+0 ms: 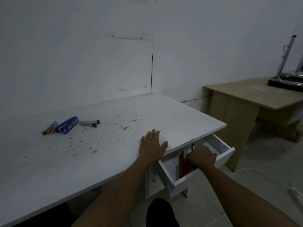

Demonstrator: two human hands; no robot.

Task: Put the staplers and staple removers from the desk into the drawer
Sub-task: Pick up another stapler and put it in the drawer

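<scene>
Nearest, the right hand (202, 156) is reaching down into the open drawer (220, 145), its fingers curled in a closed fist around something dark; what it is gripping cannot be told. A red stapler (182, 163) is lying inside the drawer just left of that hand, partly hidden by the knuckles. The drawer is sticking out from under the right corner of the white surface (82, 154), whose edge is overhanging the drawer's back part. Just left of the drawer, the left hand (152, 145) is lying flat on the surface near its edge, fingers spread and holding nothing. Well to the left of the drawer and farther back, three items are waiting in a row on the stained top: an orange-tipped staple remover (49, 128), a blue stapler (66, 125) touching it, and a purple-tipped staple remover (89, 123) a little apart. Beyond the drawer to the right, a wooden desk (249, 99) is standing against the wall, carrying a metal stand (286, 82).
</scene>
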